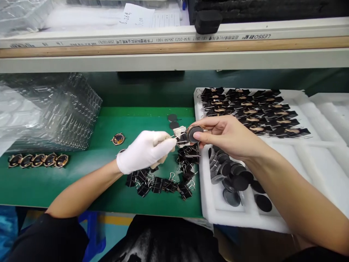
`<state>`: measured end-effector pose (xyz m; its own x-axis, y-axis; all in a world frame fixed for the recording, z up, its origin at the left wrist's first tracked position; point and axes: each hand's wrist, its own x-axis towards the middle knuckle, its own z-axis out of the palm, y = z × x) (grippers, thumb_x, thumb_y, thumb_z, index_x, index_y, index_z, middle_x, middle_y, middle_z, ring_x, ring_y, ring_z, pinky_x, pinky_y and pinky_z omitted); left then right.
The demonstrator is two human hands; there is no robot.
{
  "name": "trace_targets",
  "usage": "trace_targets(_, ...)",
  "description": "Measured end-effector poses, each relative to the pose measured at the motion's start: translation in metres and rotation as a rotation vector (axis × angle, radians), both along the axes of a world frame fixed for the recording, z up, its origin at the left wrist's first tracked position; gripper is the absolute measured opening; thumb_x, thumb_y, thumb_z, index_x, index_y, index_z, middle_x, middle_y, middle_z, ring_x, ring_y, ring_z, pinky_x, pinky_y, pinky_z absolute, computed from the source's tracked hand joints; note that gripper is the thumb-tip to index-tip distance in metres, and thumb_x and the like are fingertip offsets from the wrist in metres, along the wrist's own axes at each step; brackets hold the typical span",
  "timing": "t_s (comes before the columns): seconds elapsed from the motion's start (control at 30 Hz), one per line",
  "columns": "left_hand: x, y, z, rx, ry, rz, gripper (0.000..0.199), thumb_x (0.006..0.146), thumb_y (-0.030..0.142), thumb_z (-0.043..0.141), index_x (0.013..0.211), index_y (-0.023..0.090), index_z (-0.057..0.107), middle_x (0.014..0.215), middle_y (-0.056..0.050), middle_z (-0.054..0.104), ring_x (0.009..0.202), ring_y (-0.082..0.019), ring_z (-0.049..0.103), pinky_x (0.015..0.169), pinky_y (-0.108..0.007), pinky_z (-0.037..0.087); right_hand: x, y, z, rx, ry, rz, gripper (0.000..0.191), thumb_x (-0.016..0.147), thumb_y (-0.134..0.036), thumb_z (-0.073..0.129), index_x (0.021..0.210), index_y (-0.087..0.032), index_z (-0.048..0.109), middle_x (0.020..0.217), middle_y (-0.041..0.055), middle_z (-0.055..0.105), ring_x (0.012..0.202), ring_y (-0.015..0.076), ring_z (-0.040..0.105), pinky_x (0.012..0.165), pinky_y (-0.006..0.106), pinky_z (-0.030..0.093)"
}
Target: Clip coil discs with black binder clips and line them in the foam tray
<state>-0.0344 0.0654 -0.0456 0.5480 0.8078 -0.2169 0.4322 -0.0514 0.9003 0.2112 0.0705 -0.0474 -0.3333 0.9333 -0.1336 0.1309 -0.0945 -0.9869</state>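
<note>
My left hand (pixel 147 150), in a white glove, pinches the wire handles of a black binder clip (pixel 181 138) with whitish padding on its jaws. Bare, my right hand (pixel 226 135) grips a round gold-rimmed part with a dark grey disc face (pixel 193 133) between thumb and fingers. Clip and round part meet at mid-table; whether the jaws bite on its edge I cannot tell. Below them lie several loose binder clips (pixel 157 185) in a curved heap. Two dark discs (pixel 172 117) rest just behind my hands. A similar gold-rimmed part (pixel 118 138) lies left of my glove.
At right, a white foam tray (pixel 207 214) holds rows of clipped parts (pixel 247 104) and a pile of dark discs (pixel 240 182). Stacked clear plastic trays (pixel 68 116) stand left, behind a row of gold-rimmed parts (pixel 38 160). A shelf edge (pixel 174 60) crosses above the green table (pixel 89 189).
</note>
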Motion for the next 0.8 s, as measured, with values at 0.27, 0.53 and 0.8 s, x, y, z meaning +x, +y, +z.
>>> trace_targets(0.27,0.004,-0.004,-0.003,-0.029,0.068,0.013,0.027,0.096,0.032,0.051,0.072,0.020,0.056,0.041,0.009,0.052,0.038,-0.006,0.048,0.048,-0.019,0.045,0.003,0.001,0.002,-0.021,-0.046,0.081,0.031,0.071,-0.039,0.092,0.096,-0.021,0.085,0.073,0.0037,0.077,0.063,0.0169,0.070,0.059,0.029,0.060)
trace_targets(0.53,0.003,-0.003,-0.001,0.017,0.102,-0.001,0.029,0.095,0.031,0.052,0.068,0.020,0.054,0.045,0.008,0.054,0.037,-0.007,0.050,0.045,-0.021,0.043,0.000,0.001,-0.009,0.006,0.019,0.040,0.025,0.069,-0.034,0.092,0.090,-0.021,0.086,0.075,0.0037,0.077,0.061,0.0174,0.068,0.054,0.029,0.057)
trace_targets(0.8,0.001,-0.003,0.005,-0.018,0.094,-0.020,0.026,0.095,0.029,0.049,0.072,0.020,0.057,0.044,0.007,0.056,0.040,-0.010,0.054,0.050,-0.023,0.047,-0.008,-0.004,-0.010,-0.077,0.111,0.048,0.026,0.069,-0.040,0.092,0.086,-0.021,0.085,0.072,0.0037,0.076,0.060,0.0176,0.067,0.054,0.031,0.055)
